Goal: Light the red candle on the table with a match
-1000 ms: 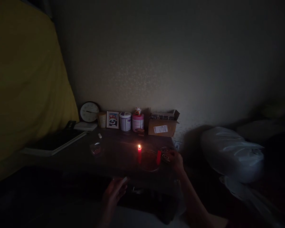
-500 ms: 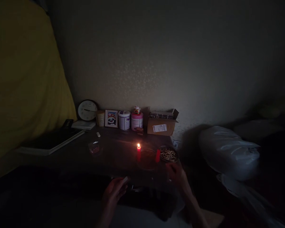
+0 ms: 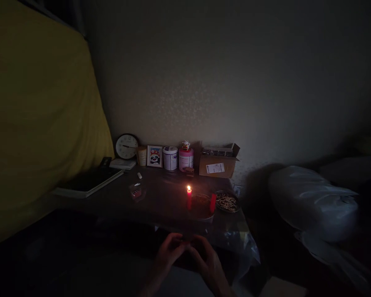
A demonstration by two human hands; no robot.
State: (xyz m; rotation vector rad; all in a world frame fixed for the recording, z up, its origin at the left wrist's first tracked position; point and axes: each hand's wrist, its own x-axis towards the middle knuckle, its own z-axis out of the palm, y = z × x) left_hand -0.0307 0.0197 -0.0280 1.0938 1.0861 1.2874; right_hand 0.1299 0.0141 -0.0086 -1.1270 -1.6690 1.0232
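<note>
The room is dim: grey wall (image 3: 185, 103), yellow curtain (image 3: 46, 115) at left, white bag (image 3: 309, 202) past the right edge of the dark table (image 3: 163, 206), where clear plastic (image 3: 250, 247) hangs off the front right corner. Toward that corner, the lit candle (image 3: 189, 199) stands beside the plate (image 3: 201, 206), long axis vertical, flame up. Left hand (image 3: 170, 249) and right hand (image 3: 205, 255) meet before the front edge, fingers curled, tips together; whether they grip anything, I cannot tell.
</note>
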